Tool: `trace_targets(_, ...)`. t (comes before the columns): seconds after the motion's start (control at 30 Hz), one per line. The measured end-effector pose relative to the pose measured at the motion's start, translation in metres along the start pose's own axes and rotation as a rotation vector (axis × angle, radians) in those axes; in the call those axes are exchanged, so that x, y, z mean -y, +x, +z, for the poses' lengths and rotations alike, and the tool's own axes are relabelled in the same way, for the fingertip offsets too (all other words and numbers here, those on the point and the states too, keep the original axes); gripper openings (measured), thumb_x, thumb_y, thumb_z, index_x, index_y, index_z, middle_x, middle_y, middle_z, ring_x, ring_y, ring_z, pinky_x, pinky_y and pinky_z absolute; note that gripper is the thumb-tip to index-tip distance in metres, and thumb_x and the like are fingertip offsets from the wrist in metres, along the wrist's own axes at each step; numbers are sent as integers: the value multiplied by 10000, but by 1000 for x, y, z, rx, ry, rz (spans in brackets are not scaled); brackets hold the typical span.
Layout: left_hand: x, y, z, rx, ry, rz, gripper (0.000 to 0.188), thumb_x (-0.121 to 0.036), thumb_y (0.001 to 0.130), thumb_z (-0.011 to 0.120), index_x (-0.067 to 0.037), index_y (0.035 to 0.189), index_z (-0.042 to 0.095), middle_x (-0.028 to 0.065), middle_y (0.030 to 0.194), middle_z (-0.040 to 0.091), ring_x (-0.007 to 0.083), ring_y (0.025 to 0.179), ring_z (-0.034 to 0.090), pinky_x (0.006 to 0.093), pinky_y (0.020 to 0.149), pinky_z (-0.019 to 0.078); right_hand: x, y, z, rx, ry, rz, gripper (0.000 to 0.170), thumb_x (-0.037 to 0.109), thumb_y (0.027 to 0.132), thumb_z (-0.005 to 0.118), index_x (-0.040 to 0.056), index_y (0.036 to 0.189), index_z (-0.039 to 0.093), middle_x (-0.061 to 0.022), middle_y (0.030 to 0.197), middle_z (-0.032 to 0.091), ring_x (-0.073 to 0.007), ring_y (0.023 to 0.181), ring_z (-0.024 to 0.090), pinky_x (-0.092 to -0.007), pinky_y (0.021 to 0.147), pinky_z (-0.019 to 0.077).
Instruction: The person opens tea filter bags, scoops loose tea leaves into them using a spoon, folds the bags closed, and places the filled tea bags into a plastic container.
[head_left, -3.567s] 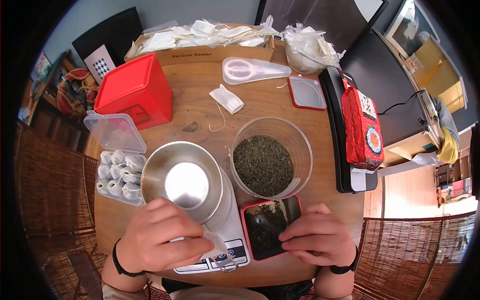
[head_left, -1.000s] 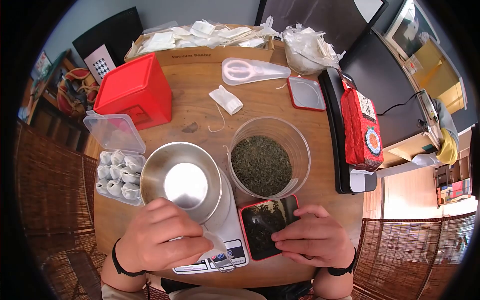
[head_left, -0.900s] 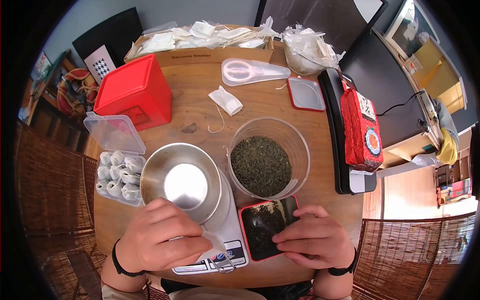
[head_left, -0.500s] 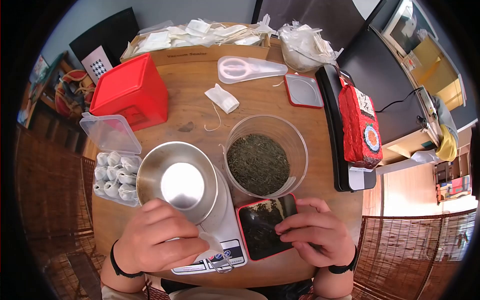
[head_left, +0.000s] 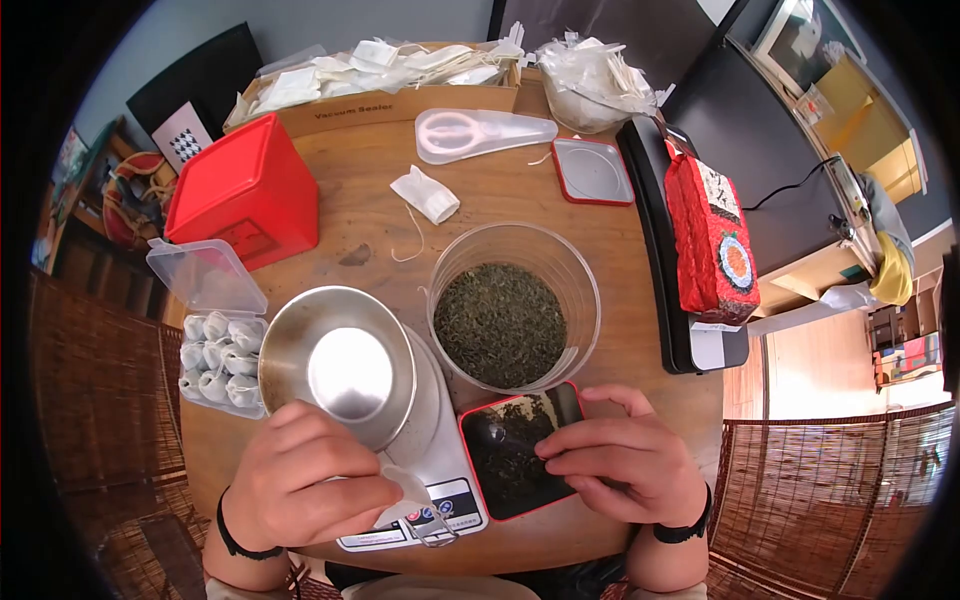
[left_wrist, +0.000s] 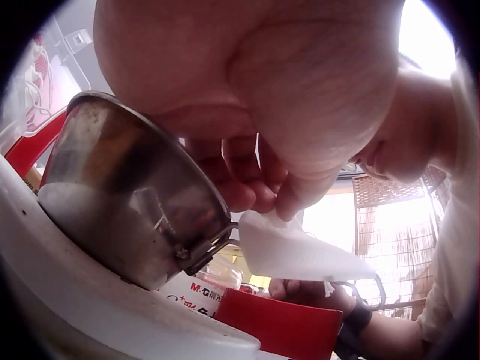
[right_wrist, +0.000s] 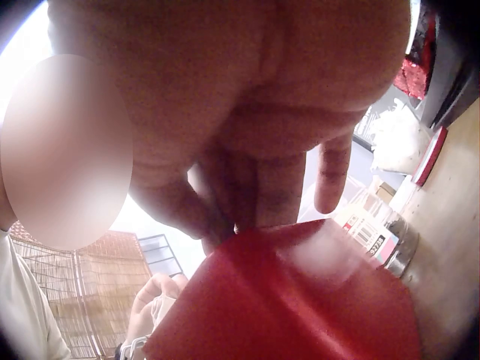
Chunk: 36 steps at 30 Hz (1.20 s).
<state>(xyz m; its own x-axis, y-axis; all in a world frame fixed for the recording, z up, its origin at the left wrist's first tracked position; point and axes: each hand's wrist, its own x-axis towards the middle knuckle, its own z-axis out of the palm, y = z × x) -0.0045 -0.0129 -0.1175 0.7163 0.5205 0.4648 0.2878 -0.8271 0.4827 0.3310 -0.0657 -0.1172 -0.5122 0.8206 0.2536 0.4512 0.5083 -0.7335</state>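
My left hand (head_left: 310, 480) pinches a small white tea bag (left_wrist: 292, 247) beside the steel bowl (left_wrist: 135, 217), over its wire handle (head_left: 432, 528). The bowl sits on a white kitchen scale (head_left: 445, 465). At the red tin (right_wrist: 300, 300), my right hand (head_left: 625, 460) reaches over the near right side, thumb and fingertips together on a dark spoon (head_left: 497, 434) whose handle they mostly cover. Dark loose tea leaves (head_left: 515, 468) lie in the tin. Behind it stands a clear round tub (head_left: 590, 300) with more tea leaves (head_left: 500, 325).
Filled tea bags (head_left: 215, 355) fill a lidded plastic box at left, near a red canister (head_left: 245, 190). One tea bag (head_left: 428, 193), cased scissors (head_left: 480, 135) and the tin's lid (head_left: 592, 170) lie farther back. A red foil pack (head_left: 712, 240) rests on a black appliance (head_left: 655, 230) at right.
The head view has turned, so the table's things lie farther left. My right fingers and the spoon have shifted slightly within the tin. My left hand keeps its pinch on the tea bag.
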Motion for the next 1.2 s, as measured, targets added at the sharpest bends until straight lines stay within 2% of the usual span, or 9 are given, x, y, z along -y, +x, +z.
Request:
trace_targets(0.17, -1, 1, -1, 4, 3, -1, 155, -160, 723, 809, -149, 865, 748, -21, 868, 609, 207, 726, 599, 354, 664, 450, -1, -3, -2, -12, -20, -3, 145, 53, 835, 725, 73, 976, 756, -60, 1074, 766, -184, 1016, 706, -483, 1107, 399)
trace_targets(0.27, -2, 4, -2, 0, -4, -2, 222, -147, 708, 830, -151, 917, 756, -37, 860, 621, 179, 720, 589, 310, 644, 412, 0, -1, -1, -51, -3, -27, 129, 69, 842, 732, 73, 969, 755, -61, 1048, 768, -188, 987, 710, -485, 1097, 409)
trace_targets(0.33, -1, 4, -2, -10, -1, -2, 209, -149, 715, 830, -150, 910, 756, -37, 864, 625, 178, 722, 590, 309, 644, 413, 0, 3, 0, -18, -66, -51, 145, 97, 830, 771, 80, 971, 740, -39, 1046, 748, -203, 951, 689, -455, 1058, 451)
trace_targets(0.47, 0, 0, 0, -6, 10, 3, 156, -158, 714, 812, -148, 856, 750, -25, 871, 609, 202, 727, 597, 349, 669, 453, 4, 1, -4, -14, -54, -90, 155, 164, 832, 804, 86, 946, 733, -34, 1045, 751, -192, 922, 691, -432, 1008, 473)
trace_targets(0.53, 1, 0, 1, -14, 8, 5, 157, -154, 708, 817, -148, 849, 748, -27, 872, 608, 202, 731, 595, 348, 675, 455, 7, -4, -7, -102, -81, -98, 197, 264, 853, 803, 93, 899, 717, -24, 1008, 757, -174, 867, 689, -397, 924, 483)
trace_targets(0.67, 1, 0, -1, -10, 10, 6, 167, -149, 705, 822, -152, 855, 748, -29, 875, 605, 202, 738, 592, 346, 680, 455, 5, -12, -6, -186, -80, -117, 246, 335, 882, 770, 101, 861, 697, -25, 956, 759, -167, 785, 676, -358, 819, 485)
trace_targets(0.73, 1, 1, -1, -4, 5, 6, 169, -152, 711, 822, -157, 863, 749, -31, 877, 604, 200, 744, 591, 344, 683, 454, 4, -11, -5, -211, -196, -196, 292, 384, 899, 745, 104, 845, 683, -30, 925, 757, -168, 719, 655, -337, 740, 480)
trace_targets(0.83, 2, 1, -1, -5, -3, 3, 160, -165, 725, 820, -162, 870, 752, -33, 879, 602, 197, 744, 591, 342, 684, 453, 7, -8, -4, -204, -242, -213, 281, 363, 885, 764, 98, 849, 675, -41, 924, 752, -173, 694, 646, -325, 703, 478)
trace_targets(1.2, 1, 0, -1, -5, 1, 9, 161, -188, 751, 820, -164, 894, 751, -36, 884, 605, 194, 740, 590, 335, 687, 449, 7, -2, -1, -102, -278, -214, 272, 301, 821, 823, 83, 882, 673, -42, 900, 734, -183, 686, 642, -333, 708, 477)
